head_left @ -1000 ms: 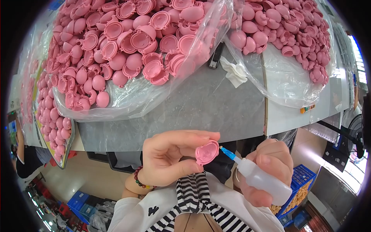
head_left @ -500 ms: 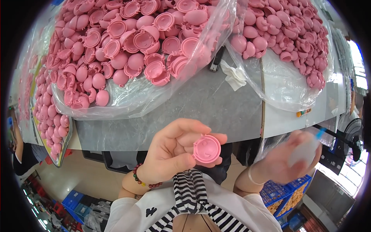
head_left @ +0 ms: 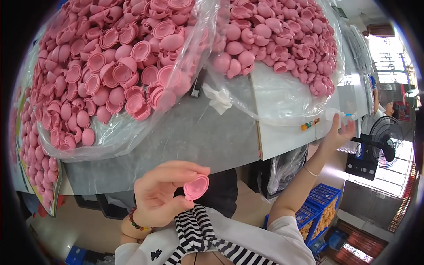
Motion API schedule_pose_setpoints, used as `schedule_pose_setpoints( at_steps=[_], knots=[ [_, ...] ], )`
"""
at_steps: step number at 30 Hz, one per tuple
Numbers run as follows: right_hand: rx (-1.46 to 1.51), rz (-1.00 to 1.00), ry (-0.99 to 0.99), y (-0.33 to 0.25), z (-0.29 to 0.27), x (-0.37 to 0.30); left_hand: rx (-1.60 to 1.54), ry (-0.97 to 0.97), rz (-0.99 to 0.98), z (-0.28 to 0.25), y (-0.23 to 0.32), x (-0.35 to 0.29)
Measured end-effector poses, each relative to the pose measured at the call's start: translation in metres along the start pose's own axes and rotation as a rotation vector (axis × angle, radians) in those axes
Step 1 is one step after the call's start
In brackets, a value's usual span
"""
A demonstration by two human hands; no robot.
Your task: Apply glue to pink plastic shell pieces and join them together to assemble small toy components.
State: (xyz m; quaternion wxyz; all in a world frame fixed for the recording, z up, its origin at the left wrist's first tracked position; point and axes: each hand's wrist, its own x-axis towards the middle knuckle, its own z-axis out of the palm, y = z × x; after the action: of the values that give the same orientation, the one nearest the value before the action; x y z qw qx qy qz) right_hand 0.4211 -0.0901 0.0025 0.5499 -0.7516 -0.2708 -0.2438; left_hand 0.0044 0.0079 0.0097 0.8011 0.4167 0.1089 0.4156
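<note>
Between its thumb and fingers, my left hand [head_left: 165,190] pinches a small round pink plastic shell [head_left: 197,187], its hollow side showing. My right arm stretches out to the right side of the table. There my right hand [head_left: 339,132] has its fingers apart, beside a whitish bottle with a blue tip [head_left: 332,114]. The bottle lies just past the fingertips; whether a finger still touches it is hard to see. A large heap of pink shells [head_left: 119,70] spreads over clear plastic in front of me, some gaping with their hinged halves showing.
A second pink heap [head_left: 282,39] lies on plastic at the back right. Between the heaps are a black tool [head_left: 198,83] and a crumpled white tissue [head_left: 217,100]. A small orange-and-green tube [head_left: 310,124] rests near the right edge. A black fan [head_left: 385,141] and blue crates [head_left: 324,196] stand to the right.
My right hand has moved out over the table's right side and let go of the bottle. My left hand has tilted the pink shell. The whole view has shifted rightward.
</note>
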Motion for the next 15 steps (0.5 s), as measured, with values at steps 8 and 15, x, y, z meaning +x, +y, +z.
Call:
schedule_pose_setpoints(
  at_steps=[8, 15],
  knots=[
    [-0.005, -0.356, -0.668, -0.101, 0.071, -0.021, -0.066, -0.042, -0.086, 0.010, -0.002, 0.001],
    [0.126, -0.116, -0.980, -0.124, 0.059, -0.039, -0.080, -0.044, -0.078, 0.006, -0.004, -0.002]
  ],
)
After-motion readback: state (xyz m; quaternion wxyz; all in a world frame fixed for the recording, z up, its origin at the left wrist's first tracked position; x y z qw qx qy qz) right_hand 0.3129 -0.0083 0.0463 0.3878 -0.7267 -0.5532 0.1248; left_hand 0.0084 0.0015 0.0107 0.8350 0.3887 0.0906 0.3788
